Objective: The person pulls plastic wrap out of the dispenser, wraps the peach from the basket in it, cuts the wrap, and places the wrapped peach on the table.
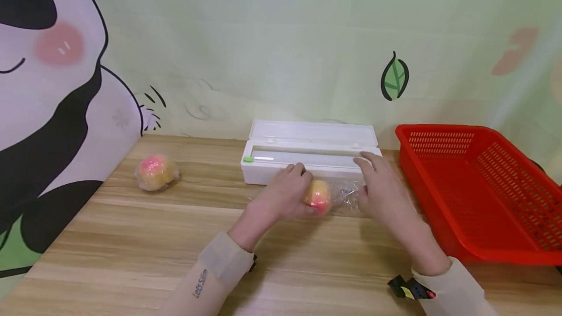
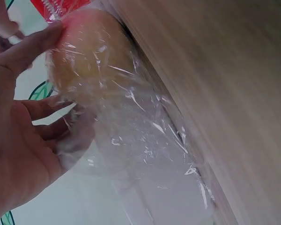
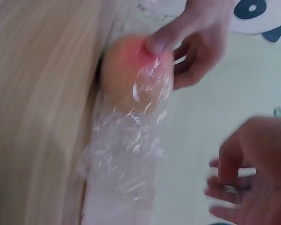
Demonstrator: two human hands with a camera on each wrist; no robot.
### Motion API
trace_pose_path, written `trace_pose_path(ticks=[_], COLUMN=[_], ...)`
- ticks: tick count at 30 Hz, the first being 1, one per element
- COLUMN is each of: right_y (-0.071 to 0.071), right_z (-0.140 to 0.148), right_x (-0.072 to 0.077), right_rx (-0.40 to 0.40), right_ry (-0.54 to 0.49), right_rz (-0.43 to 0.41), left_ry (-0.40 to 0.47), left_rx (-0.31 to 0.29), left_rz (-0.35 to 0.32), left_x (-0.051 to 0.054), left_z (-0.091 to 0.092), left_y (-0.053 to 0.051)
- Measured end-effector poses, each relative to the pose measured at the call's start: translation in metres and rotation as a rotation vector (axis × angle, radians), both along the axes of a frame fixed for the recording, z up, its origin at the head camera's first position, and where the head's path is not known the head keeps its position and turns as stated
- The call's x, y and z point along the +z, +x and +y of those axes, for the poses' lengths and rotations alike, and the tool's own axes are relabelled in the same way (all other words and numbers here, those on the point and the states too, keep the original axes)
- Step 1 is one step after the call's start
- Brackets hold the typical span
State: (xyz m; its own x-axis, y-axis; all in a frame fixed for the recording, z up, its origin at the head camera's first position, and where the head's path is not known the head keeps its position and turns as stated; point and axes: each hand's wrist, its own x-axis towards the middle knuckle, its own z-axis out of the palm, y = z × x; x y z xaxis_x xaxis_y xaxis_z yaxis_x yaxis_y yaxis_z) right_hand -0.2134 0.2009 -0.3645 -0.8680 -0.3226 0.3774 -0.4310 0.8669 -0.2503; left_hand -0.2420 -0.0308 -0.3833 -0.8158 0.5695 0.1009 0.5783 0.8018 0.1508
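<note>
A yellow-pink peach [image 1: 319, 195] sits in front of the white cling film box [image 1: 259, 173], with loose clear plastic film [image 1: 347, 193] over it and spreading out at its sides. My left hand [image 1: 283, 193] grips the peach through the film, thumb pressed on its pink part [image 3: 139, 54] and fingers behind. To the right of the film, my right hand [image 1: 386, 196] hovers near the box's right end. Its fingers are loosely bent, with nothing between them in the right wrist view. The box lid [image 1: 312, 133] stands raised, and a green slider [image 1: 248, 159] is at the left.
Another film-wrapped peach [image 1: 155, 173] rests at the left on the wooden table [image 1: 131, 257]. A red plastic basket [image 1: 432, 204] stands at the right, close to my right forearm. Behind everything hangs a green printed cloth [image 1: 307, 62].
</note>
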Motion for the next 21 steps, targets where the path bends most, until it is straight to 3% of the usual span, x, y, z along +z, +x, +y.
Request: trace_pose_path(ticks=[3,9,15,21], right_y=[0.007,0.014,0.014,0.013], right_z=[-0.011,-0.021,-0.023,-0.023], right_x=[0.001,-0.005,-0.010,-0.009], right_rx=[0.124,0.266,0.296,0.293], right_ry=[0.021,0.125,0.087,0.039], right_rz=[-0.068,-0.136,-0.168,-0.178], left_ry=[0.050,0.292,0.439,0.483], left_rx=[-0.005,-0.086,-0.170,-0.144], left_rz=[-0.050,-0.244,-0.372,-0.460], left_x=[-0.001,0.001,0.001,0.006], left_z=[-0.002,-0.008,-0.013,-0.019], left_y=[0.000,-0.005,-0.009,-0.008])
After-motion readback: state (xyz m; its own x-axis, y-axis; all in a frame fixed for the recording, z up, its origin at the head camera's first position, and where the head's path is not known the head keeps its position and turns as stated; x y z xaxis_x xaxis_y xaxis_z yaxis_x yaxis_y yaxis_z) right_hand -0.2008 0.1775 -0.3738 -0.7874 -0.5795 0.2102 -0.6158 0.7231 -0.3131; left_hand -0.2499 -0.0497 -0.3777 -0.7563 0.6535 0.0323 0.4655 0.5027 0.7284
